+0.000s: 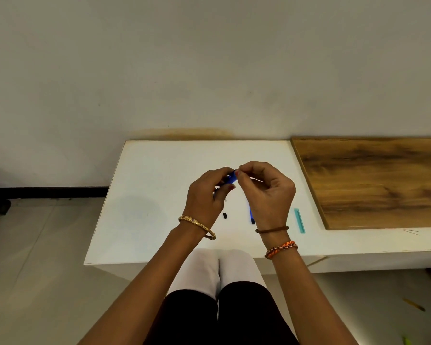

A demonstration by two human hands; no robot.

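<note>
Right now the blue piece (230, 177) is sitting between the two hands, held up above the table (147, 195). Its long axis is slanting from inside the left hand up and across toward the right, so its upper end is pointing at the right fingertips. The left hand (205, 195) is curling fingers and thumb round the lower part and hiding most of it; only the upper end is showing. The right hand (266, 192) is meeting that end from the other side, thumb and forefinger pinching it at the tip. Both hands are equally near, all but touching at the piece, so the coming move is probably turning on that shared axis: a push, pull or twist along the slant, with the left hand bracing and the right doing the fine work.

Under the right hand a blue pen (251, 217) is lying on the table, partly hidden by it. Between the two wrists a small black cap (225, 215) is lying. Just outside the right wrist a teal strip (299, 220) is lying, and farther out a wooden board (371, 180) is resting.
</note>
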